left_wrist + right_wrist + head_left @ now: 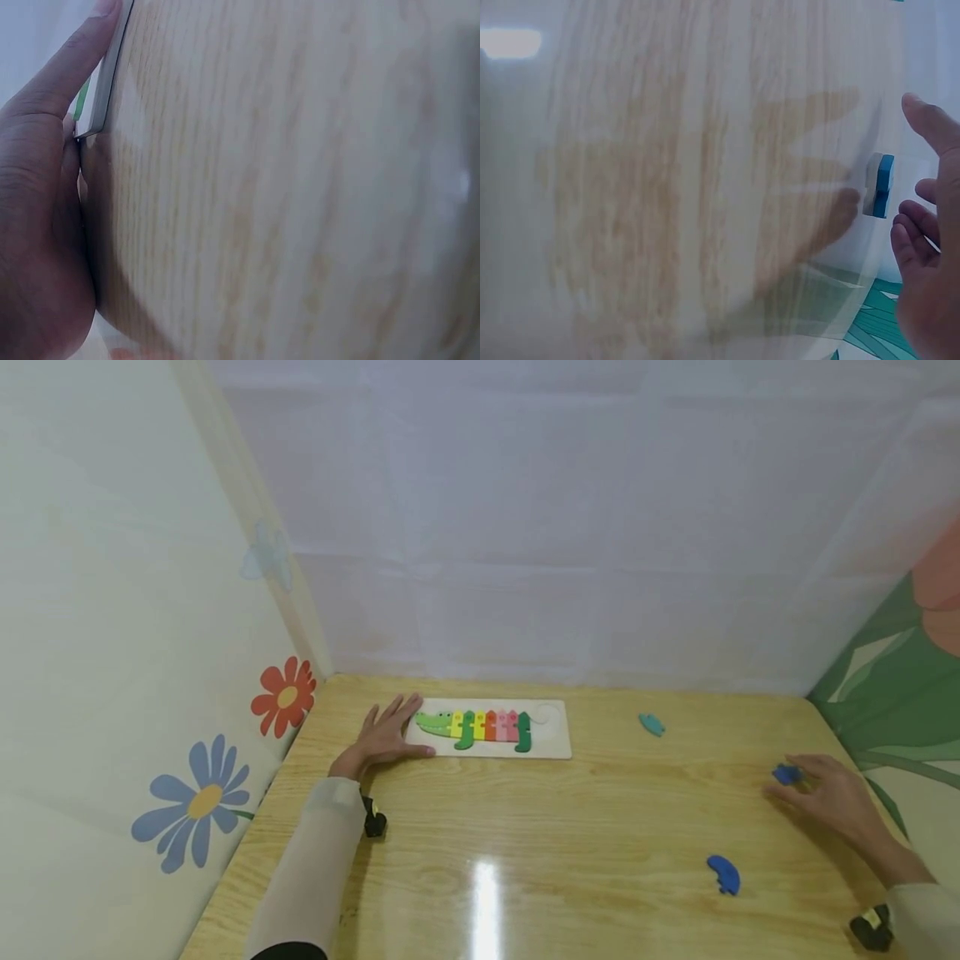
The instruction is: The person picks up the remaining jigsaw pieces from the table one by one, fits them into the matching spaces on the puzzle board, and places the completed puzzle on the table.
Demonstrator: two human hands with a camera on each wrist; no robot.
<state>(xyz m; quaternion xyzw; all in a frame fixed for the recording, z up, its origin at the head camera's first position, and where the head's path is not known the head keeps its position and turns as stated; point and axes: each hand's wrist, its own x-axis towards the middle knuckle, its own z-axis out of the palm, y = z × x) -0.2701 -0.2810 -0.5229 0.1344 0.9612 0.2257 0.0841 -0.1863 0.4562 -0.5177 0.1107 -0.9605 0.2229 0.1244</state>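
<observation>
A pale wooden puzzle board (555, 739) lies toward the back of the table, with a colourful crocodile (465, 727) made of jigsaw pieces on it. My left hand (384, 739) rests at the board's left end, fingers spread and fairly straight. Its thumb (56, 75) lies along the front edge. Far to the right, my right hand (828, 797) is around a small blue puzzle piece (787, 774). In the right wrist view this piece (881, 185) sits on the table, with a gap between it and the parted thumb and fingers.
A teal puzzle piece (652, 724) lies right of the board. A curved blue piece (724, 874) is nearer the front, left of my right hand. The wood-grain table (570, 835) meets a white backdrop (487, 527) behind, with flower-patterned panels at both sides.
</observation>
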